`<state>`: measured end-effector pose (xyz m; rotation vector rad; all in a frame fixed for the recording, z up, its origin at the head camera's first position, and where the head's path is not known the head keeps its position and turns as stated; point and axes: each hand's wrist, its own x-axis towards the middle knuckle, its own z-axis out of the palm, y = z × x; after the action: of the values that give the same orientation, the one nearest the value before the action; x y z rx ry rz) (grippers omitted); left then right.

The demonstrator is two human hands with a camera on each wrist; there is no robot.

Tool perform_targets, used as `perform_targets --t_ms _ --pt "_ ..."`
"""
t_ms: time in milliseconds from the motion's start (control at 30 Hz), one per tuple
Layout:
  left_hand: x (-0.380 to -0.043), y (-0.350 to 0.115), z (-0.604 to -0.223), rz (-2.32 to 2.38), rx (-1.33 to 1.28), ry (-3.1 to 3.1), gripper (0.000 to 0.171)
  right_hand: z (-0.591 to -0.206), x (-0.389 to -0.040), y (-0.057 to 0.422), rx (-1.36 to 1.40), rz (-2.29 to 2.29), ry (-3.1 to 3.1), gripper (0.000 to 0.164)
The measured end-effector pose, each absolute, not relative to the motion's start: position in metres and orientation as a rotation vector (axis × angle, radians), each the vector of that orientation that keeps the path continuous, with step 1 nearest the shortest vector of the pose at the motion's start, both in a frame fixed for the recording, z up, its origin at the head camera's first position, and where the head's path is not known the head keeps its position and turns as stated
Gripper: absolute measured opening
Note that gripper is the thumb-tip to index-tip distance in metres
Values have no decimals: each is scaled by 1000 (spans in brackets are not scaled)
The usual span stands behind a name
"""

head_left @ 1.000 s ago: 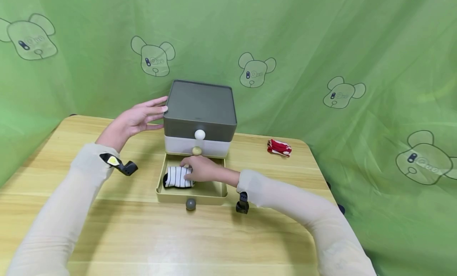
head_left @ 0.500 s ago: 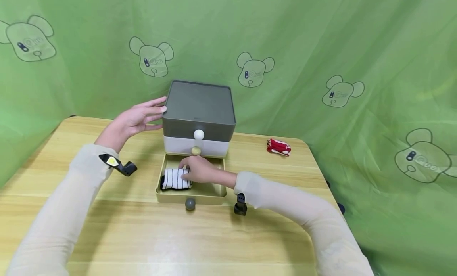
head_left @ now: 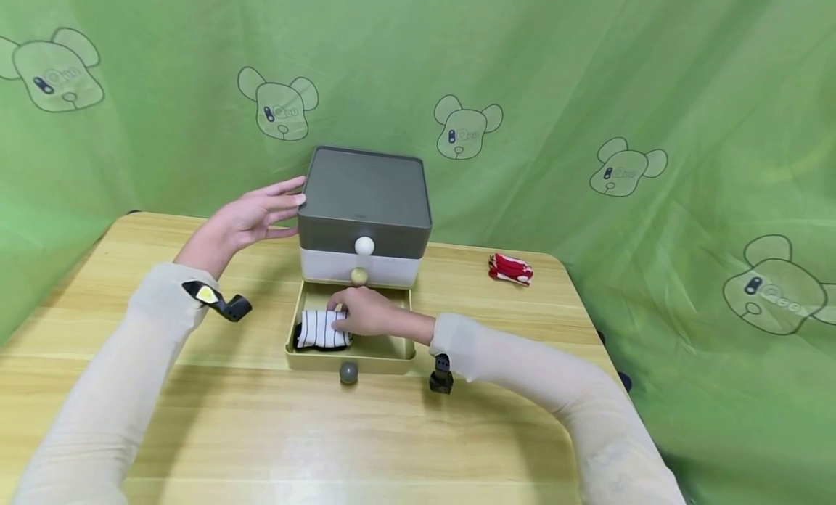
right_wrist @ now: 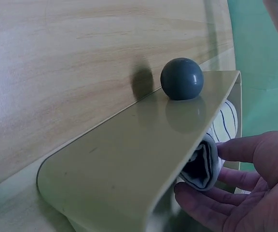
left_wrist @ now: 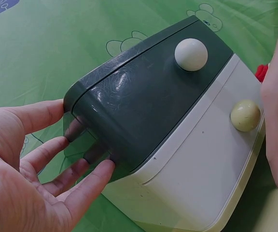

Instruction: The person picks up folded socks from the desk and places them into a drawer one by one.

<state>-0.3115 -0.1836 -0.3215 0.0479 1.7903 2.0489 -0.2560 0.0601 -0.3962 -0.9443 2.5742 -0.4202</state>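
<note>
A small drawer unit (head_left: 366, 189) stands on the table, dark grey on top and white below, with its bottom yellowish drawer (head_left: 385, 365) pulled out. In that drawer lies a rolled white sock with dark stripes (head_left: 316, 329), against the drawer's left side. My right hand (head_left: 372, 313) pinches the roll's right end; in the right wrist view the thumb is on one side and fingers on the other. With extended fingers, my left hand (head_left: 251, 215) touches the left side of the unit's dark top section (left_wrist: 129, 106).
A red and white folded cloth bundle (head_left: 511, 270) lies at the table's back right. Round knobs stick out from the drawers, among them a grey knob (head_left: 349, 373) on the pulled-out one. A green curtain (head_left: 535, 70) hangs behind the wooden table (head_left: 313, 440).
The striped sock has shifted slightly left and toward the drawer's front, with my right hand still on it. My left hand has stayed against the unit.
</note>
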Motion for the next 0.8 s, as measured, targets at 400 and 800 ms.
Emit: perform_targets --t_ms 400,800 --pt "-312 -183 -322 2054 40 1783 70 -380 -255 75 -941 -428 2521 39" --pt "-312 -183 -321 2064 46 1769 70 -346 -272 124 -964 -664 2388 34"
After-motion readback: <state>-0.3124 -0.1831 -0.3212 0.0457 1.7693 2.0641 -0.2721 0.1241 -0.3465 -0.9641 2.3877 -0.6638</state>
